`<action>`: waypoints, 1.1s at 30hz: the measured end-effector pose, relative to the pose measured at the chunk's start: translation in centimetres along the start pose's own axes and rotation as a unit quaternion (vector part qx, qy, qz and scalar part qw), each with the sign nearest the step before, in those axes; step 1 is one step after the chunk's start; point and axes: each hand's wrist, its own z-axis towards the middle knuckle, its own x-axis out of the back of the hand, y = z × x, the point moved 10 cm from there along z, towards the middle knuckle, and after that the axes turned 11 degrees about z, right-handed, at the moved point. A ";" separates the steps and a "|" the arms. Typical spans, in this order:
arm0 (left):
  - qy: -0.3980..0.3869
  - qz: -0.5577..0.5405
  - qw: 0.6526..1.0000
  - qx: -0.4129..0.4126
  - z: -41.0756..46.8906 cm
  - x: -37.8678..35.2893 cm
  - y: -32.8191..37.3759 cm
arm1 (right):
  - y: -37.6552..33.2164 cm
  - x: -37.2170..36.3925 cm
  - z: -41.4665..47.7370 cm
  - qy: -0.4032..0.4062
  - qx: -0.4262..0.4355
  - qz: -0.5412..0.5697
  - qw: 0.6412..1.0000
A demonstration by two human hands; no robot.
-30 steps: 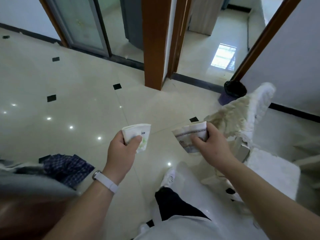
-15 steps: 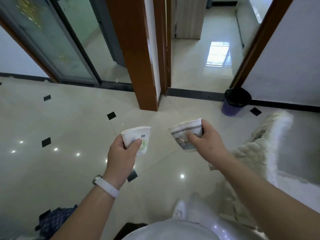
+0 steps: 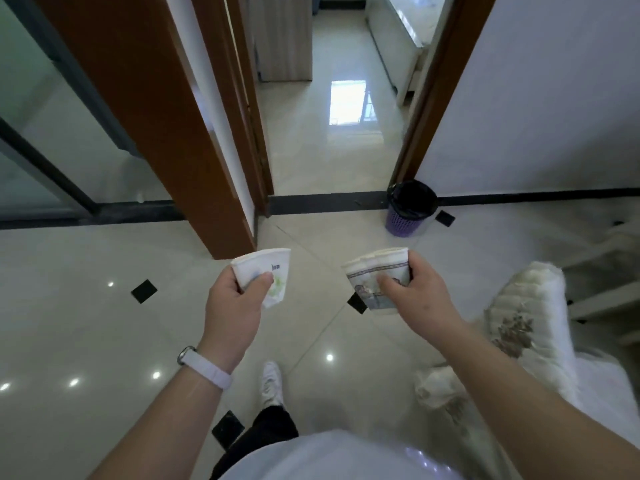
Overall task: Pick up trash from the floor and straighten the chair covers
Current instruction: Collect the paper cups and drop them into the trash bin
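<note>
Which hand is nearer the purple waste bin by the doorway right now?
Right. The right hand, gripping a patterned paper cup, is almost straight below the purple bin in the view; the left hand, gripping a white paper cup, is off to the bin's left.

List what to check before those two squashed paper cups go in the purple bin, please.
1. Left hand grips the green-printed cup: ok.
2. Right hand grips the grey-patterned cup: ok.
3. Bin upright, lined, mouth open: ok.
4. Bin within arm's reach: probably not ok; it stands ahead by the door frame.
5. Cups drained: cannot tell.
6. Chair cover smoothed: not ok, looks bunched.
</note>
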 end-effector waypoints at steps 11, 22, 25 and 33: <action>-0.144 0.001 0.988 -0.061 21.8 -5.3 7.4 | -7.5 -1.8 12.4 0.114 -0.012 0.018 0.993; -0.268 0.074 0.957 -0.085 29.7 -22.6 10.3 | -0.4 6.5 22.8 0.224 -0.071 0.075 0.969; -0.253 0.088 0.959 -0.093 32.2 -26.8 13.4 | 1.1 8.9 28.3 0.215 -0.084 0.100 0.968; -0.290 0.125 0.943 -0.108 35.7 -40.4 20.8 | 2.8 19.4 38.1 0.225 -0.093 0.115 0.963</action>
